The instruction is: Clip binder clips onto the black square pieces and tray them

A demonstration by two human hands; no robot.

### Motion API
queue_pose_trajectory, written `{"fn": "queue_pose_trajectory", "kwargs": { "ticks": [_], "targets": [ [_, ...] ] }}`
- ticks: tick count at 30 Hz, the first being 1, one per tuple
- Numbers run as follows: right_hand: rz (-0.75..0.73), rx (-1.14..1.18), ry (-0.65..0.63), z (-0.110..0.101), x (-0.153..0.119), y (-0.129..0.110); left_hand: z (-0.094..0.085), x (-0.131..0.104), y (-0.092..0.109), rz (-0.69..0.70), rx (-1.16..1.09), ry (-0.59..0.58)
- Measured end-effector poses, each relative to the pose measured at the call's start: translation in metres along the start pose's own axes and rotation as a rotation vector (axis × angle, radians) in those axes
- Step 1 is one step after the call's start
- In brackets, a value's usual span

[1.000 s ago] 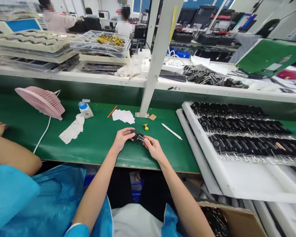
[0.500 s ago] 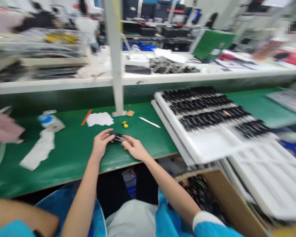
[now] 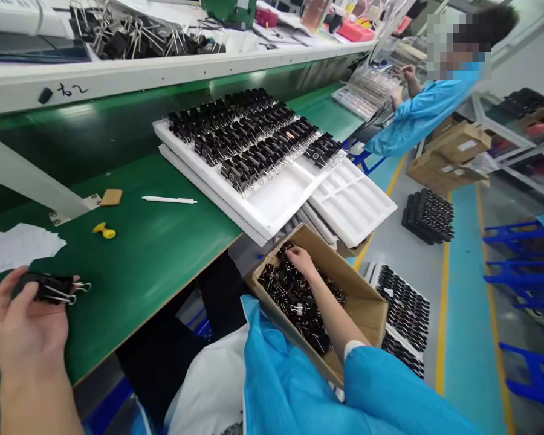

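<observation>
My left hand (image 3: 20,320) holds a small black part with binder clips (image 3: 49,289) on it, just above the green bench (image 3: 163,241) near its front edge. My right hand (image 3: 301,260) reaches down into a cardboard box (image 3: 367,305) beside my seat, its fingers among the loose black binder clips (image 3: 290,296); I cannot see whether it grips one. A white foam tray (image 3: 272,199) on the bench to the right carries rows of clipped black parts (image 3: 249,133).
On the bench lie a white pen (image 3: 168,199), a yellow knob (image 3: 104,230), a tan block (image 3: 111,197) and white papers (image 3: 18,244). More white trays (image 3: 351,202) overhang the bench end. A co-worker in blue (image 3: 421,109) works further along; black parts (image 3: 428,215) are stacked on the floor.
My right hand has let go of the clipped part and dropped into the box of clips. The left hand keeps the part. My view has swung sharply right and down.
</observation>
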State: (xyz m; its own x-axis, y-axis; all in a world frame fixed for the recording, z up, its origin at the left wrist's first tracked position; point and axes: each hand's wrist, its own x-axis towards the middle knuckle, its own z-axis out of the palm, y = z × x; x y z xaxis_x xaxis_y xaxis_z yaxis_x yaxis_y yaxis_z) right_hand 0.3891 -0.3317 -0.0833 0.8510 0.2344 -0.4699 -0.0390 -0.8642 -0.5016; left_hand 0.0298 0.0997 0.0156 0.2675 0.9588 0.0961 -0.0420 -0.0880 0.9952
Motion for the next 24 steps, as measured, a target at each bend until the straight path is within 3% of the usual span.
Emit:
{"fn": "queue_pose_trajectory", "kwargs": {
  "ticks": [4,9,17,22,24],
  "targets": [
    [0.162,-0.186,0.161,0.016,0.044,0.039,0.0,-0.003,-0.008,0.025,0.05,0.013],
    [0.216,-0.347,0.139,0.034,0.062,0.062,0.001,-0.01,-0.009,0.078,0.102,0.004],
    [0.169,-0.424,0.301,0.062,0.036,0.078,-0.002,-0.001,-0.02,0.008,0.046,0.054],
    [0.042,-0.343,0.236,0.05,0.015,0.067,0.001,-0.002,-0.026,0.008,-0.039,0.146],
    [-0.033,-0.289,0.18,0.042,0.015,0.07,0.003,-0.007,-0.022,-0.034,-0.061,0.102]
  ]
}}
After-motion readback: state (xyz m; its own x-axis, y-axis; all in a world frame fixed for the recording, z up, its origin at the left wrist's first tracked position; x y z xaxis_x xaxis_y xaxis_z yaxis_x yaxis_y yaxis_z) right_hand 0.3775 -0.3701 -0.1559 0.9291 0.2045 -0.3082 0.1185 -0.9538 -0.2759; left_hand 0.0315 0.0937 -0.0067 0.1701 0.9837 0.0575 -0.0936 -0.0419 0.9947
